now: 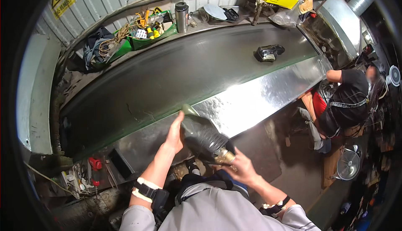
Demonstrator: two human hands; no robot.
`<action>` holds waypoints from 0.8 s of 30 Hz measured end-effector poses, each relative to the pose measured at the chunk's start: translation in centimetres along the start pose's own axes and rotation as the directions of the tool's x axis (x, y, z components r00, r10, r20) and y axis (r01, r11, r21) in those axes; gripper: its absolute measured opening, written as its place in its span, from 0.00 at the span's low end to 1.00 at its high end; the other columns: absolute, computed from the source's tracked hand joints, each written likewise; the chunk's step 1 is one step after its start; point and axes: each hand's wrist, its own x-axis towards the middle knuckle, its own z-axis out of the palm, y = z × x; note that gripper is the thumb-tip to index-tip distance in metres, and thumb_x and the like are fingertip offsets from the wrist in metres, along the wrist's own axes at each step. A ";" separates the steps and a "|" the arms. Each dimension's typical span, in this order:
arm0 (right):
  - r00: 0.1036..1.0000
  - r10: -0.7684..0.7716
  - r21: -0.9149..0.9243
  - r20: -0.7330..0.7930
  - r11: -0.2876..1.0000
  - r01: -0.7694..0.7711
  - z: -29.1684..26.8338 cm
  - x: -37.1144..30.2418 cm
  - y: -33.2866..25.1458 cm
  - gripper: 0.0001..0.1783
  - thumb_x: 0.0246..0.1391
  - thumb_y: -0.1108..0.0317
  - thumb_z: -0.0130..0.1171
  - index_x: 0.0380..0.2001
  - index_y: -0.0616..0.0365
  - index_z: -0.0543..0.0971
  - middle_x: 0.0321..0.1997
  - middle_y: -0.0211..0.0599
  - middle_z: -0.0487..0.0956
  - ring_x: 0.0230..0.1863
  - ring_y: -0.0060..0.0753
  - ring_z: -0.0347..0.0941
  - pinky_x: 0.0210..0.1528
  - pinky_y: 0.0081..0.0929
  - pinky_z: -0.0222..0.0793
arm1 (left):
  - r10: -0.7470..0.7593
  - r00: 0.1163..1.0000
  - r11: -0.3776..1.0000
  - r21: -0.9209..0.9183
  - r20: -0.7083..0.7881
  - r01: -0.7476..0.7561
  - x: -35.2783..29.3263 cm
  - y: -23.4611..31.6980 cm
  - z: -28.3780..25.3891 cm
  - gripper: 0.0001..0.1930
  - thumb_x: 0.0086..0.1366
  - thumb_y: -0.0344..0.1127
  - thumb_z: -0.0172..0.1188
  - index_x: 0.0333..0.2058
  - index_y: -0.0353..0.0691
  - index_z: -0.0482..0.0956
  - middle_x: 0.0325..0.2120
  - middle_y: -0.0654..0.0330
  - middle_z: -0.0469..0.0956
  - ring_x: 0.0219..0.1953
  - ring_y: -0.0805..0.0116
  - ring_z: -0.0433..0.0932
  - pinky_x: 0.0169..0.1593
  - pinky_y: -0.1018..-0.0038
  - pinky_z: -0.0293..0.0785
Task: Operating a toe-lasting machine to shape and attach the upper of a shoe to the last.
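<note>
Between my hands is a dark, glossy shoe [197, 132], tilted, with a green shoe last [189, 110] showing at its far left end. My left hand [173, 136] supports its left side, thumb up along it, the other fingers mostly hidden behind. At the near right end my right hand [242, 167] has its fingers closed round a gold-coloured piece [225, 156]. Motion smears this end, so I cannot tell whether that piece is part of the shoe or separate. The shoe is above the near edge of a metal-edged conveyor.
A dark conveyor belt [167, 63] runs along a shiny metal ledge [259, 92]. Another black shoe [270, 53] lies on the belt. Green bins [155, 40] and a flask [181, 17] line the back. Tools and a red tool [95, 163] lie near left. A co-worker [347, 101] sits at right.
</note>
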 end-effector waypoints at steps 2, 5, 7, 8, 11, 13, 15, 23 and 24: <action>0.997 -0.074 -0.058 0.028 0.995 0.076 2.8 -1.5 0.4 0.19 0.42 0.77 0.72 0.42 0.58 0.84 0.29 0.35 0.80 0.35 0.41 0.77 0.66 0.52 0.68 | -0.025 0.986 0.956 0.284 -0.162 0.071 1.8 0.8 -0.2 0.17 0.68 0.47 0.60 0.45 0.38 0.80 0.40 0.58 0.83 0.42 0.64 0.81 0.48 0.67 0.77; 0.995 -0.097 -0.140 0.023 0.985 0.099 6.2 -2.2 2.2 0.16 0.40 0.80 0.73 0.37 0.58 0.84 0.33 0.38 0.80 0.39 0.46 0.76 0.64 0.54 0.69 | 0.122 0.961 0.863 0.506 -0.247 0.021 5.1 2.0 -0.2 0.13 0.65 0.38 0.64 0.43 0.35 0.82 0.40 0.56 0.82 0.43 0.61 0.81 0.49 0.66 0.76; 0.997 -0.051 -0.223 0.064 0.973 0.064 7.9 -2.0 3.3 0.20 0.41 0.78 0.73 0.42 0.59 0.82 0.46 0.44 0.77 0.50 0.48 0.73 0.64 0.49 0.69 | 0.728 0.680 0.193 0.978 -0.088 -0.080 7.4 1.7 -0.1 0.15 0.62 0.40 0.67 0.39 0.33 0.84 0.38 0.51 0.81 0.44 0.56 0.80 0.52 0.65 0.74; 0.996 -0.007 -0.139 -0.091 0.990 -0.005 8.8 -1.8 3.8 0.26 0.42 0.74 0.75 0.47 0.60 0.79 0.53 0.47 0.72 0.55 0.50 0.69 0.65 0.46 0.67 | 0.785 0.620 0.061 0.994 0.009 -0.091 8.3 1.6 -0.2 0.15 0.61 0.41 0.67 0.39 0.33 0.85 0.39 0.48 0.81 0.46 0.50 0.79 0.54 0.63 0.73; 0.969 0.189 -0.054 -0.160 0.978 -0.199 10.1 -1.3 5.0 0.50 0.41 0.65 0.80 0.66 0.63 0.64 0.71 0.55 0.54 0.69 0.53 0.58 0.70 0.39 0.58 | 0.822 0.568 0.095 0.970 0.051 -0.226 9.2 0.3 -0.9 0.12 0.65 0.39 0.62 0.39 0.36 0.85 0.39 0.48 0.82 0.44 0.48 0.81 0.50 0.61 0.74; 0.943 0.306 0.253 -0.131 0.930 -0.267 10.4 -1.2 5.4 0.61 0.39 0.61 0.81 0.71 0.67 0.55 0.74 0.56 0.53 0.75 0.51 0.52 0.73 0.40 0.52 | 0.846 0.533 0.095 0.977 0.021 -0.190 8.4 -0.1 -1.4 0.12 0.66 0.39 0.60 0.38 0.36 0.85 0.36 0.48 0.83 0.41 0.47 0.81 0.48 0.60 0.75; 0.956 0.285 0.316 -0.069 0.915 -0.250 9.6 -1.5 5.5 0.65 0.41 0.62 0.80 0.73 0.67 0.48 0.76 0.57 0.51 0.77 0.47 0.48 0.74 0.38 0.50 | 0.794 0.594 0.190 0.981 -0.128 -0.044 6.4 -0.4 -1.7 0.12 0.66 0.38 0.59 0.38 0.36 0.85 0.34 0.50 0.84 0.40 0.49 0.83 0.48 0.60 0.76; 0.961 0.111 0.112 0.252 0.983 -0.143 7.5 -2.7 7.2 0.53 0.47 0.68 0.74 0.70 0.66 0.54 0.73 0.64 0.55 0.73 0.65 0.54 0.73 0.46 0.52 | 0.596 0.745 0.076 0.945 -0.300 0.319 4.6 -1.8 1.1 0.38 0.49 0.54 0.71 0.51 0.36 0.69 0.50 0.39 0.74 0.51 0.40 0.76 0.55 0.55 0.73; 0.966 0.082 0.162 0.244 0.979 -0.124 7.9 -2.5 7.8 0.54 0.46 0.68 0.75 0.70 0.67 0.53 0.73 0.64 0.55 0.74 0.63 0.52 0.74 0.45 0.51 | 0.652 0.701 0.064 0.942 -0.289 0.329 5.1 -1.9 1.1 0.30 0.49 0.52 0.71 0.43 0.36 0.73 0.45 0.42 0.77 0.45 0.43 0.78 0.50 0.54 0.74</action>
